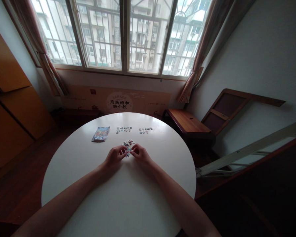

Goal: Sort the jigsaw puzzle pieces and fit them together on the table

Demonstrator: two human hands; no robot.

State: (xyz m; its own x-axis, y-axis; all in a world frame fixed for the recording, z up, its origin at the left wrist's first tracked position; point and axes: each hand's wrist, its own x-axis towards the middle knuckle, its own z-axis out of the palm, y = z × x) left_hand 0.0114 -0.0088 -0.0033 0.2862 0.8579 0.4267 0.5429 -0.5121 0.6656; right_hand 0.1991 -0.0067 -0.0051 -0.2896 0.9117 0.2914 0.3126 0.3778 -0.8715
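White round table (118, 204), viewed from above, with both forearms reaching in from the near edge. Left hand (114, 155) and right hand (141, 154) meet at mid-table, fingertips pinched together on a jigsaw piece (128, 150). This is judged to be the fitting step, with the piece held at the near edge of a small loose heap (128, 143). The next move would call for a fine turn and a light press, so that tab and socket seat. Farther off lie a left row (123, 129) and a right row (145, 130) of sorted pieces, with a printed packet (100, 133) to their left. Whether each hand grips its own piece cannot be told — the pieces are too small and the fingers cover them. The packet's print is unreadable.
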